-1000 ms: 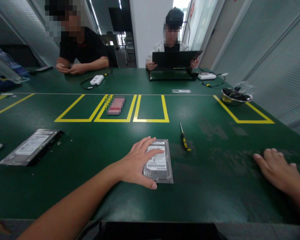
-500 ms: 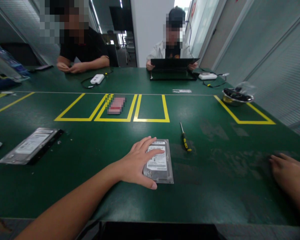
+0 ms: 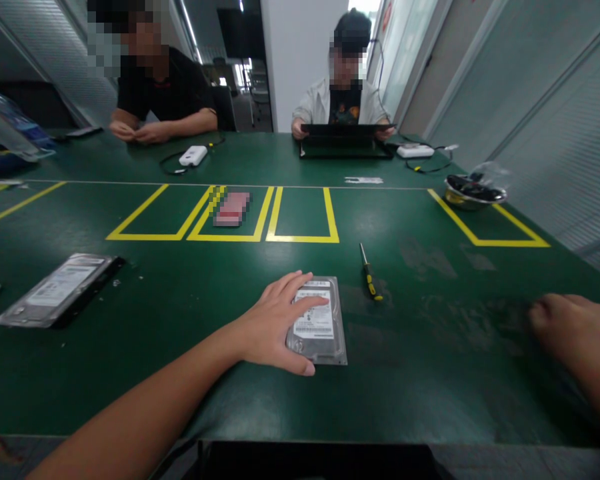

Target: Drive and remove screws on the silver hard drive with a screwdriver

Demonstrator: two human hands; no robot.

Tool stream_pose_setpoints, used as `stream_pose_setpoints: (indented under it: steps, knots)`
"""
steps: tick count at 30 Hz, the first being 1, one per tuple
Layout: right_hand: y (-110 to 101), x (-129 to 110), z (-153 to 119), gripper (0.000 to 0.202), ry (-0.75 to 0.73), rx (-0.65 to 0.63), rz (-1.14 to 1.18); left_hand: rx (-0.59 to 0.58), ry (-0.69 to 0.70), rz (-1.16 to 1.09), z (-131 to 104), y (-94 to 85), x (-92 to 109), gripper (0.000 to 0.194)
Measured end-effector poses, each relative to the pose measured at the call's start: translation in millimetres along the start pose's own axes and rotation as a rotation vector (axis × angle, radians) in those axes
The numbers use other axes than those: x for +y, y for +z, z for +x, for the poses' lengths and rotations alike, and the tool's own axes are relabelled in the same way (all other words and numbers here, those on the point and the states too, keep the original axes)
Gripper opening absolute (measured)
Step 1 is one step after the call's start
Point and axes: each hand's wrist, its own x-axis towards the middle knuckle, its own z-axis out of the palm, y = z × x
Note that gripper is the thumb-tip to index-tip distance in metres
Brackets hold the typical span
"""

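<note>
A silver hard drive (image 3: pixel 321 333) with a white label lies flat on the green table in front of me. My left hand (image 3: pixel 283 327) spans it from the left, thumb at its near edge and fingers over its far part, gripping it. A screwdriver (image 3: pixel 369 277) with a black and yellow handle lies to the right of the drive, untouched. Far to the right, my right hand (image 3: pixel 570 330) is curled and somewhat blurred low over the table. Whatever its fingers may enclose is hidden.
Another hard drive (image 3: pixel 63 290) lies at left, small bits beside it. Yellow tape (image 3: pixel 303 239) outlines areas; a pixelated pink item (image 3: pixel 233 208) lies in one. A metal bowl (image 3: pixel 473 197) of dark parts stands at right. Two people sit opposite, one holding a black panel (image 3: pixel 347 130).
My right hand has shifted slightly up and left, and its fingers have curled in. The left hand and the drive stay together in place. The view has tilted slightly.
</note>
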Motion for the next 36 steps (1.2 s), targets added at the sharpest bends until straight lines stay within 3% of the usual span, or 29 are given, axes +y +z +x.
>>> stream_pose_setpoints:
  steps: [2, 6, 7, 9, 12, 15, 17, 21, 25, 32, 36]
  knots:
    - [-20, -23, 4, 0.028, 0.0, -0.04, 0.06, 0.019, 0.003, 0.004, 0, 1.3, -1, 0.111]
    - [-62, -88, 2, 0.026, -0.175, 0.066, 0.472, 0.042, 0.031, 0.016, 1, 3.6, -5, 0.113]
    - [-73, -107, -1, 0.025, -0.212, 0.05, 0.63, 0.051, 0.045, 0.026, 1, 4.4, -6, 0.115]
    - [-92, -145, -11, 0.026, -0.363, -0.102, 0.964, 0.1, 0.079, 0.049, 2, 6.6, -7, 0.119]
    - [-114, -198, -30, 0.024, -0.547, -0.299, 1.227, 0.307, 0.116, 0.047, 3, 10.4, -8, 0.113]
    - [-124, -239, -47, 0.019, -0.694, -0.352, 1.293, 0.657, 0.114, 0.065, 3, 12.7, -6, 0.069]
    - [-124, -258, -54, 0.016, -0.746, -0.365, 1.32, 0.827, 0.15, 0.113, 3, 13.3, -4, 0.04]
    - [-121, -279, -61, 0.018, -0.748, -0.524, 1.476, 0.888, 0.284, 0.111, 3, 14.2, -2, 0.026]
    - [-120, -283, -65, 0.02, -0.677, -0.626, 1.556, 0.885, 0.287, 0.1, 3, 15.2, -1, 0.02]
    - [-121, -280, -71, 0.022, -0.633, -0.628, 1.52, 0.856, 0.276, 0.147, 1, 14.1, 3, 0.016]
    - [-127, -266, -74, 0.02, -0.753, -0.543, 1.416, 0.769, 0.229, 0.162, 1, 13.0, 4, 0.013]
